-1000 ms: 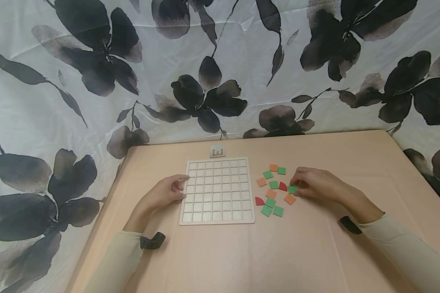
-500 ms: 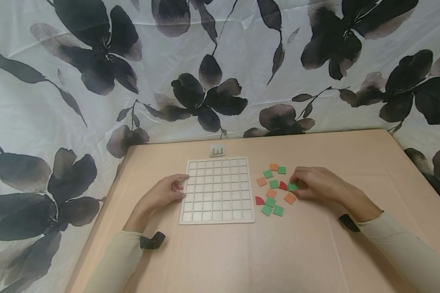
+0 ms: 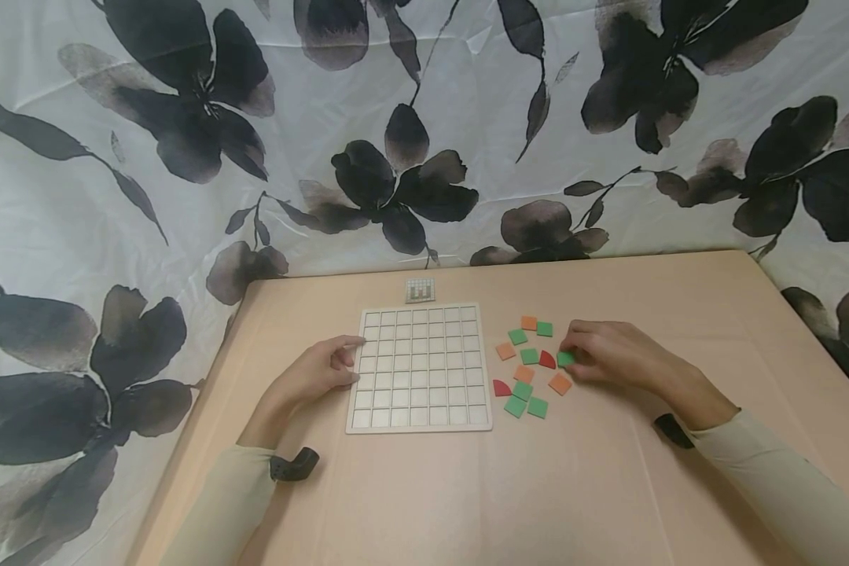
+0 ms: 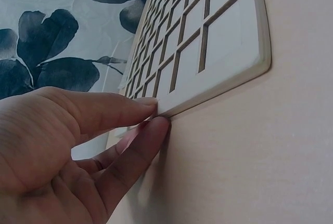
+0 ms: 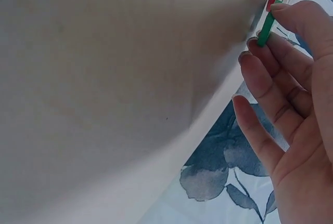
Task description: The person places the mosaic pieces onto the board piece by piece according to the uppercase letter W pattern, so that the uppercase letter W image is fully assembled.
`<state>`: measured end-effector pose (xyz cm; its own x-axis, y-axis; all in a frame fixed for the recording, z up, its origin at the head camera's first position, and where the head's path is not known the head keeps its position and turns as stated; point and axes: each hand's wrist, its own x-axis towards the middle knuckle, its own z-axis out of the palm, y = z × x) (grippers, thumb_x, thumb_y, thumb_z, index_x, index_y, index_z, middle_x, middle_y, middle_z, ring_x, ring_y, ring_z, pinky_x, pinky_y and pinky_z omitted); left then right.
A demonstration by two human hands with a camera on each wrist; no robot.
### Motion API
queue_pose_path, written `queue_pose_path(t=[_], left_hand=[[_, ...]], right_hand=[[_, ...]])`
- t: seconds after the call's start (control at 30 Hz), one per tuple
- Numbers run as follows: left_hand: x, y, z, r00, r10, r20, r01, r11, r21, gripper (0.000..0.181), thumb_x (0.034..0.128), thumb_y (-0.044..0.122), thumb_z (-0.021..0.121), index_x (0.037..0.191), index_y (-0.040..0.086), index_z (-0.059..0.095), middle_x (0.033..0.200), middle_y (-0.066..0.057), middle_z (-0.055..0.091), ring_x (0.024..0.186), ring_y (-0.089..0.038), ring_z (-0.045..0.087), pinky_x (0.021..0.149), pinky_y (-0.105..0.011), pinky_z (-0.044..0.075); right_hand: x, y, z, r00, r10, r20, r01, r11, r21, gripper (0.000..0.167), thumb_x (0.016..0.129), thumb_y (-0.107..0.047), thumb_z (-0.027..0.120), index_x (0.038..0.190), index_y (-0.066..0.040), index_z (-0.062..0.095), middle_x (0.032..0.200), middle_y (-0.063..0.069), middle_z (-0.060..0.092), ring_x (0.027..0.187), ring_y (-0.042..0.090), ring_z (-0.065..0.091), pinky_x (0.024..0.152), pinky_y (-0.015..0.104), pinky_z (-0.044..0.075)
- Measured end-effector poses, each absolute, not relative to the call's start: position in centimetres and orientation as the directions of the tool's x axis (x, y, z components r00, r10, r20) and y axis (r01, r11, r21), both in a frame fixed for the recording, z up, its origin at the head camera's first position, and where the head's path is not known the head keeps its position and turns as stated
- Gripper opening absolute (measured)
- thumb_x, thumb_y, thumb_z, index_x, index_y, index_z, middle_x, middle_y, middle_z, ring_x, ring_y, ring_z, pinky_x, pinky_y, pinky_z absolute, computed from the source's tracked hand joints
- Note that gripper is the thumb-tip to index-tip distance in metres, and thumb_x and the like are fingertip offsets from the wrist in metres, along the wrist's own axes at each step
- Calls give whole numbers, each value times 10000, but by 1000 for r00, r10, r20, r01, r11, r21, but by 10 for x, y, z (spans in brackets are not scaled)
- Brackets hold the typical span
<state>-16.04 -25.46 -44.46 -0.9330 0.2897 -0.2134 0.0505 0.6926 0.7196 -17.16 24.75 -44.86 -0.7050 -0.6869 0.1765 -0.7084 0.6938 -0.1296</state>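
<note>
A white grid board (image 3: 420, 369) lies on the table between the hands. My left hand (image 3: 313, 371) holds its left edge; in the left wrist view the thumb of that hand (image 4: 67, 146) rests on the rim (image 4: 229, 73) and a finger touches the side. On the right, my right hand (image 3: 619, 355) pinches a green square tile (image 3: 564, 358) between thumb and fingers, and the right wrist view shows the green tile (image 5: 266, 29) edge-on in the hand (image 5: 296, 89). Beside it lie a red quarter-round piece (image 3: 547, 359) and an orange tile (image 3: 560, 384).
Several green, orange and red pieces lie between the board and my right hand, among them a green tile (image 3: 537, 407) and a red piece (image 3: 501, 387). A small patterned card (image 3: 420, 291) sits behind the board. Floral cloth (image 3: 523, 118) hangs behind the table (image 3: 424, 503).
The green tile at my right fingertips has shifted slightly away from me, from beside the orange tile to level with the red piece. My left hand has stayed at the board.
</note>
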Motion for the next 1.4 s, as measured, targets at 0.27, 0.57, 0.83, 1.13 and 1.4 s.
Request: queue_pose_path(t=[0.27, 0.57, 0.83, 1.13, 1.4], left_hand=[[-162, -255, -446, -934, 291, -208, 55, 691, 721, 633, 834, -14, 760, 1428, 34, 544, 978, -114, 590, 805, -203, 543, 683, -275, 465], [-162, -255, -446, -931, 296, -215, 48, 682, 730, 633, 841, -20, 754, 1433, 21, 534, 988, -123, 582, 811, -201, 539, 677, -264, 466], [-162, -254, -445, -929, 295, -223, 36, 673, 739, 634, 846, -33, 742, 1439, 16, 523, 987, -123, 574, 813, -206, 531, 662, -259, 461], [-160, -253, -443, -927, 296, -229, 34, 677, 735, 632, 857, -25, 734, 1447, 31, 516, 989, -121, 566, 817, -214, 533, 666, -261, 463], [-160, -254, -444, -926, 293, -237, 23, 672, 740, 635, 859, -22, 732, 1451, 36, 511, 991, -121, 565, 812, -216, 526, 659, -259, 457]], right_hand=[[-171, 247, -444, -708, -673, 215, -704, 696, -141, 195, 789, -268, 855, 947, -187, 774, 881, -108, 638, 710, 16, 487, 629, 239, 481], [-174, 245, -441, -704, -669, 238, -708, 686, -166, 193, 791, -271, 843, 958, -204, 774, 872, -137, 628, 698, 17, 491, 606, 217, 449], [-179, 239, -437, -690, -668, 279, -722, 658, -214, 185, 782, -222, 829, 952, -225, 758, 861, -138, 613, 679, 3, 473, 569, 204, 412], [-180, 227, -431, -686, -660, 308, -726, 650, -226, 162, 794, -246, 819, 940, -242, 749, 846, -135, 613, 658, -6, 451, 554, 207, 394], [-184, 218, -428, -694, -658, 291, -718, 658, -225, 219, 775, -302, 858, 962, -241, 761, 850, -136, 624, 659, -6, 466, 568, 214, 413]])
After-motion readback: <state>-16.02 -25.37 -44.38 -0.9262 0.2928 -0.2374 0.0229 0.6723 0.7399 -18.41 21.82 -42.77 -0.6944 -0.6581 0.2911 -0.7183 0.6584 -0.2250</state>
